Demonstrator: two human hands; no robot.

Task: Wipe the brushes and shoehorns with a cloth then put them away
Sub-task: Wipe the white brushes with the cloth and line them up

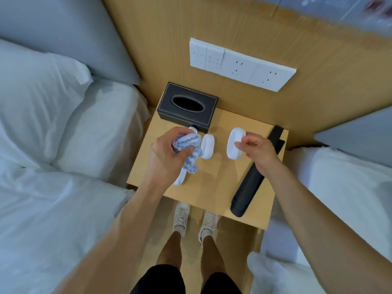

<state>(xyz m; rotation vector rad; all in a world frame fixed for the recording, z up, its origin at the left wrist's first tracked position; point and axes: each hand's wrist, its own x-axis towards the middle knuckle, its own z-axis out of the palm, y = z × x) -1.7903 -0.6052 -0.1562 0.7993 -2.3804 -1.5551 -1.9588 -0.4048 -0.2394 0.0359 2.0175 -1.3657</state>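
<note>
My left hand (167, 153) grips a bunched blue-and-white cloth (189, 150) above the wooden nightstand (210, 187). A white oval brush (207, 146) lies just right of the cloth. Beneath my left hand a long white shoehorn (180, 179) pokes out, mostly hidden. My right hand (257, 151) pinches the right edge of a second white oval brush (234, 143). A black shoehorn (275, 134) lies at the table's far right, partly under my right hand.
A black tissue box (187, 107) stands at the back left of the nightstand. A folded black umbrella (248, 189) lies along the right side. White beds flank the nightstand. A wall socket panel (241, 64) is behind. My feet stand below the front edge.
</note>
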